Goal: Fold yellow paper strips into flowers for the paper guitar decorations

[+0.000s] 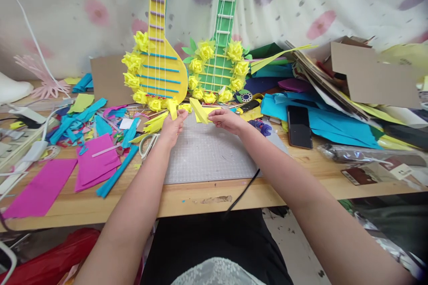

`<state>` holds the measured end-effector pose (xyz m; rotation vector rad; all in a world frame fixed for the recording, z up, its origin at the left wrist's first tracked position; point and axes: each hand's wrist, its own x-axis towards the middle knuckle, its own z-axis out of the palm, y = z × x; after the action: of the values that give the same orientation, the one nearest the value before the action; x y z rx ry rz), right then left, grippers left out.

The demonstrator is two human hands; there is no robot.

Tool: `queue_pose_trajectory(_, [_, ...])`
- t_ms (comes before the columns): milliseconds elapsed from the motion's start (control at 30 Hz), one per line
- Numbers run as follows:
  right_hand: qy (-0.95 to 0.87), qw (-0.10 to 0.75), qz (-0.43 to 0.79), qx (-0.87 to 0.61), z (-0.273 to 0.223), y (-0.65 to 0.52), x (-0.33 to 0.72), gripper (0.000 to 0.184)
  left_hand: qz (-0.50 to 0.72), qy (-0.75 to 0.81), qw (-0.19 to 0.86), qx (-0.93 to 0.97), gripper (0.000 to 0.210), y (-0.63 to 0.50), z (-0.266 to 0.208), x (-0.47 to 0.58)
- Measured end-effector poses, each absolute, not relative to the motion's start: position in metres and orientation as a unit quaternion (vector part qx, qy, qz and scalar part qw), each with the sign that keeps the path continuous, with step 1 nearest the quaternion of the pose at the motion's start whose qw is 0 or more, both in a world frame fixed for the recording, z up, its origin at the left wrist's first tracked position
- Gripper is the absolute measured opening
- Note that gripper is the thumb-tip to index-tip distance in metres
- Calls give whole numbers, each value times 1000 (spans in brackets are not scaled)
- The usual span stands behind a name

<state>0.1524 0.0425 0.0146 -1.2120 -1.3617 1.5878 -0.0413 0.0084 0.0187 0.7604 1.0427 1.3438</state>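
My left hand (174, 128) is closed on a small folded yellow paper piece (172, 109) that sticks up past the fingers. In a pinch, my right hand (226, 120) holds a longer yellow paper strip (198, 110), tilted up to the left. Both hands are above the far part of a grey cutting mat (214, 153), a short gap between them. Just behind stand a yellow paper guitar (162, 67) and a green paper guitar (220, 60), each edged with yellow paper flowers. Scissors (148, 146) lie beside my left wrist.
Magenta paper sheets (96, 162) and blue scraps (80, 118) cover the left of the wooden table. A phone (299, 127) lies right of the mat, on blue paper (337, 124). Cardboard (371, 71) is piled behind it. A black cord (242, 193) hangs over the front edge.
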Motion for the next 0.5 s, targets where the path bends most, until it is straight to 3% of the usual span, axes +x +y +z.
queue_pose_trajectory(100, [-519, 368, 598, -487, 13, 32, 144, 17, 578, 490, 562, 331, 32, 5, 11, -22])
queue_pose_trajectory(333, [-574, 330, 591, -461, 13, 25, 127, 16, 577, 472, 605, 280, 24, 2, 9, -12])
queue_pose_trajectory(500, [-590, 369, 564, -445, 16, 38, 118, 17, 619, 433, 615, 225, 29, 8, 15, -25])
